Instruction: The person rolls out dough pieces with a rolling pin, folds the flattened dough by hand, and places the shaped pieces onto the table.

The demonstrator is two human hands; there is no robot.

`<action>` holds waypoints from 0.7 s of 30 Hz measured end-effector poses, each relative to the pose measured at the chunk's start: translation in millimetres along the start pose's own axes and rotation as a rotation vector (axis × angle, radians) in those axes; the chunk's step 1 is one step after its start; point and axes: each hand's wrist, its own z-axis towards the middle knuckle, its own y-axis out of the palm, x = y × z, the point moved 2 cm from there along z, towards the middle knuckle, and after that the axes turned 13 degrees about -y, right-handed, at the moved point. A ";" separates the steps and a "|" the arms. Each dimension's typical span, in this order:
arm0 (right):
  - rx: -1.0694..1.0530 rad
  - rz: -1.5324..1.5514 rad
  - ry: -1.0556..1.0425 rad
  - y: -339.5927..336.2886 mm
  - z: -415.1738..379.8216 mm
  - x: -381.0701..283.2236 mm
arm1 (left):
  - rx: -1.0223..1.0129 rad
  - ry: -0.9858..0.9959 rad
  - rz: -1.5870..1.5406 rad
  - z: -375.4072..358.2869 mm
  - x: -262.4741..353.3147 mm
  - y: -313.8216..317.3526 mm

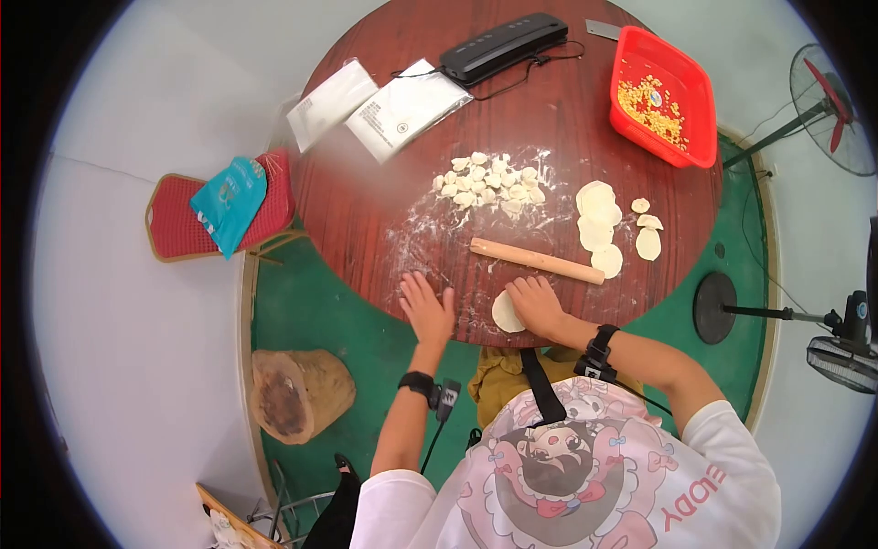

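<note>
My left hand [427,309] hovers at or rests on the floury near edge of the table, fingers apart, with nothing in it. A round, flat dough wrapper [506,313] lies at the table's front edge. My right hand [538,306] is at the right side of this wrapper, its fingers curled down on it and its fingertips partly hidden. Just beyond that hand lies a wooden rolling pin [535,260], slanting down to the right. Several rolled wrappers [596,215] overlap to its right, the nearest one touching or close to the pin's end.
Small dough pieces [494,183] sit in flour mid-table. Farther right are smaller flattened rounds [648,242]. A red basket [704,119] holds yellow bits. At the back are a black corded appliance [503,48] and white packets [402,110]. Fans [837,110] stand right; a red chair [174,220] left.
</note>
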 end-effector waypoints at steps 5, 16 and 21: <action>-0.005 0.196 0.203 3.4 1.5 7.5 | -0.059 0.062 0.168 10.0 13.9 -3.1; 0.028 0.752 0.207 -54.5 20.8 4.2 | -0.306 -0.047 -0.886 -8.9 46.3 -17.4; 0.374 0.164 -0.324 -55.0 56.3 -17.6 | -0.085 -0.375 -0.992 9.8 16.2 -37.0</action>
